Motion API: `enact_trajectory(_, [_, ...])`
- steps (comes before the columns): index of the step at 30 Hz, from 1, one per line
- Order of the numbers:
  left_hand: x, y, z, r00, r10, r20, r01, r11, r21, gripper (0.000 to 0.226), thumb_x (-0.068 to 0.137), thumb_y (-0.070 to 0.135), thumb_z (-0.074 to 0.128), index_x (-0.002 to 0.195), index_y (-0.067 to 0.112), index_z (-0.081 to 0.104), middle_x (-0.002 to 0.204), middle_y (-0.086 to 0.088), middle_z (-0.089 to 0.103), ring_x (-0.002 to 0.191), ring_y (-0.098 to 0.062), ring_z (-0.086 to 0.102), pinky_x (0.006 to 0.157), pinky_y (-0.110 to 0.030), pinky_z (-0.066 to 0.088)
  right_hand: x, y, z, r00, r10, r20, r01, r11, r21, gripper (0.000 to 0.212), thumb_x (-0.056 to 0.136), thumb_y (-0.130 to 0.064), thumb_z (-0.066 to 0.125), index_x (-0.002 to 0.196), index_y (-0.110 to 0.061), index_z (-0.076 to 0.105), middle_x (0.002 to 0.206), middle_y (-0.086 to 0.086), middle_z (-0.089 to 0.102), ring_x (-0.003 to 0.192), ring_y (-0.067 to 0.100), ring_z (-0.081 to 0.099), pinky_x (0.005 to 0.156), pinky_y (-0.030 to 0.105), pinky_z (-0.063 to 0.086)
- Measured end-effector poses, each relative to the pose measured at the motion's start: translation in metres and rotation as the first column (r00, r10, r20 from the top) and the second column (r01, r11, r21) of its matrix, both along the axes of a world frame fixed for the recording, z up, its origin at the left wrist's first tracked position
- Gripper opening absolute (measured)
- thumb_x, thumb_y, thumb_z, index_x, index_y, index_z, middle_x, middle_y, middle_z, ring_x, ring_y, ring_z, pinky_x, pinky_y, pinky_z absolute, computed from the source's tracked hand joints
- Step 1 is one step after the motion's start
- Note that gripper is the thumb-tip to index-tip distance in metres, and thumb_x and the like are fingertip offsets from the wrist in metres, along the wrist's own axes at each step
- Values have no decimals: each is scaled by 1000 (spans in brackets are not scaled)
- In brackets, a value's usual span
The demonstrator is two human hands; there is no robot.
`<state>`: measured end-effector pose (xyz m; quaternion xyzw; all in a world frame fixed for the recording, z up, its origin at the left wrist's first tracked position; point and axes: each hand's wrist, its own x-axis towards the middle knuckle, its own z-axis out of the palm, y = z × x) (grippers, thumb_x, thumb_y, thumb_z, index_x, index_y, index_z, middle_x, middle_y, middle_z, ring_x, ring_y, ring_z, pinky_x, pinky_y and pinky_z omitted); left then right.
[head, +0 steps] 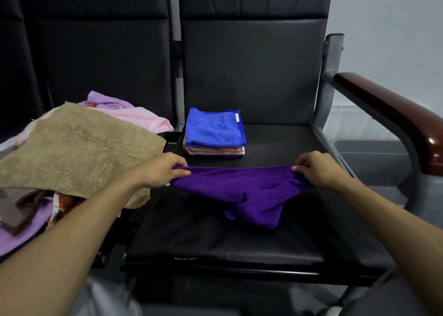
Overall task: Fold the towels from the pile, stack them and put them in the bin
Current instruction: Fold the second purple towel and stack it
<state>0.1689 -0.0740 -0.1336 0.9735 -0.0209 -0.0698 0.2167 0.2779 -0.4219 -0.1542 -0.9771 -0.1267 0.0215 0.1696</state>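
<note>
A dark purple towel (242,191) hangs stretched between my hands above the black seat (215,239), its lower part crumpled and sagging toward the cushion. My left hand (163,169) pinches its left top corner. My right hand (316,169) pinches the right top corner. Behind it, at the back of the seat, stands a stack of folded towels (214,133) with a blue one on top and patterned reddish ones under it. The unfolded pile (72,147) lies on the neighbouring seat to the left, topped by a large beige towel, with pink and lilac towels around it.
The seat's black backrest (251,71) rises behind the stack. A dark red wooden armrest (393,114) on a grey metal frame borders the seat on the right. A grey container (369,152) is partly visible beyond the armrest on the right.
</note>
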Motion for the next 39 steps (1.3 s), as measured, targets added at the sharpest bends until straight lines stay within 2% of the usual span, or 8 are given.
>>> enact_trajectory(3, [-1,9,0,988,98,116,-82,987,-135,8,89,23,66,82,26,66,81,2,62,76,-15,58,64,-24,44,0,-4,1,1000,-12,-7,12,1000,-8,11,91,-23,66,93,-16,74,85,4,64,95,26,62,74,24,38])
enact_trajectory(5, [-2,11,0,962,207,177,-161,957,-243,2,86,21,70,85,19,70,77,1,60,63,-10,55,53,-20,42,3,-10,-1,998,-63,-25,64,998,4,16,90,-31,66,78,-21,71,78,0,62,89,26,62,72,27,40])
enact_trajectory(13, [2,12,-14,857,512,53,-389,712,-585,18,96,16,57,89,-1,59,41,-6,52,29,-10,47,31,-18,32,2,-12,6,978,-206,-26,206,954,219,28,95,-31,60,75,-11,61,60,3,58,46,9,55,50,26,38])
enact_trajectory(18, [8,9,-18,764,644,47,-427,558,-711,11,100,14,50,104,5,54,48,-12,59,40,-17,62,37,-21,47,2,-13,8,977,-209,-38,206,887,414,7,90,-8,64,87,-9,70,63,4,64,35,-5,53,38,7,41])
enact_trajectory(23, [0,-23,-27,698,716,-3,-413,400,-818,17,102,19,45,103,6,56,87,-15,68,72,-24,71,67,-33,59,-10,-8,17,965,-240,-108,251,711,657,10,95,-13,59,93,-9,68,57,8,57,29,5,47,33,13,34])
enact_trajectory(28, [16,-17,4,648,749,137,-329,437,-837,16,99,18,50,87,16,60,100,-16,69,84,-25,70,79,-40,58,0,-1,46,952,-291,-99,252,554,794,16,95,-23,61,87,-10,68,49,1,58,31,4,46,31,17,33])
enact_trajectory(33, [45,-4,76,615,732,292,-236,525,-818,20,99,21,49,80,21,57,92,-8,71,89,-24,69,87,-43,55,27,23,116,956,-234,-179,208,102,973,31,92,-33,64,66,-18,59,64,-1,59,54,13,51,51,24,42])
enact_trajectory(39, [66,8,128,518,764,384,-189,540,-820,21,96,27,52,77,21,60,84,-5,69,90,-30,67,87,-49,53,36,48,168,962,-268,-54,75,69,995,33,99,-28,53,68,-19,54,62,-4,50,53,7,47,55,21,40])
